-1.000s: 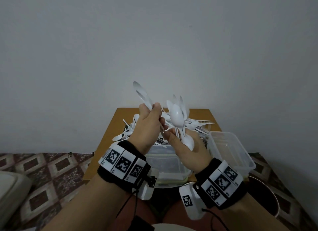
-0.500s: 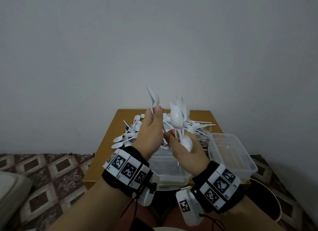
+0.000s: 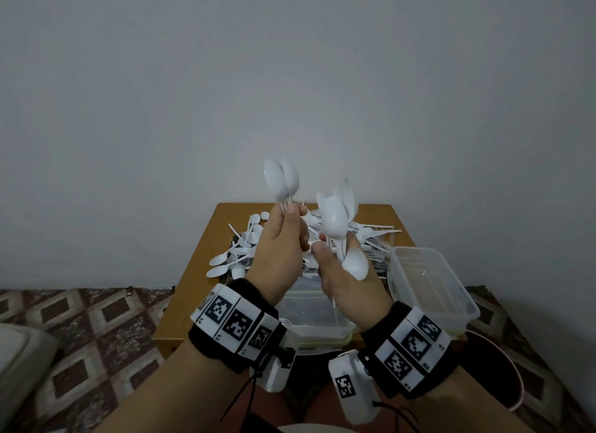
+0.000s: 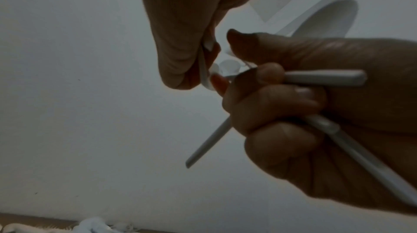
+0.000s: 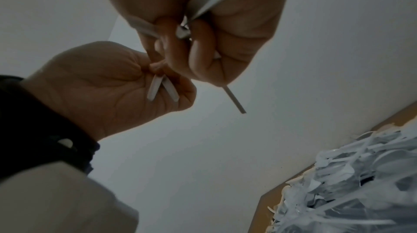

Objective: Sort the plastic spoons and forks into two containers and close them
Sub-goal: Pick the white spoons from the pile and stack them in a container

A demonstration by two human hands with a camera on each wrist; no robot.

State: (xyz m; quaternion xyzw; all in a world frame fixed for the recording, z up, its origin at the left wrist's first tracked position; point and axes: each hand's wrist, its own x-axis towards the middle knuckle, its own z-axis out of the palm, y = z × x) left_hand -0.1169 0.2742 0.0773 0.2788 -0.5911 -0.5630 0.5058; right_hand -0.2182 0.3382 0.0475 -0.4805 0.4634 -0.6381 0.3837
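Our left hand (image 3: 281, 255) pinches two white spoons (image 3: 281, 181) by their handles between thumb and curled fingers, bowls up; the right wrist view shows both handle ends poking out under the palm. Our right hand (image 3: 346, 276) has its fingers curled round a bunch of spoons (image 3: 337, 218): about four bowls fan upward and one more (image 3: 354, 264) points down over the palm. The exact count we cannot tell, since they overlap. The two hands nearly touch at the fingertips, raised above the table (image 3: 200, 290) with palms facing each other. Behind them a pile of spoons and forks (image 3: 245, 248) covers the far part of the table. Two clear containers stand open: one (image 3: 314, 323) right below our wrists at the near edge, the other (image 3: 432, 284) at the right edge, overhanging slightly.
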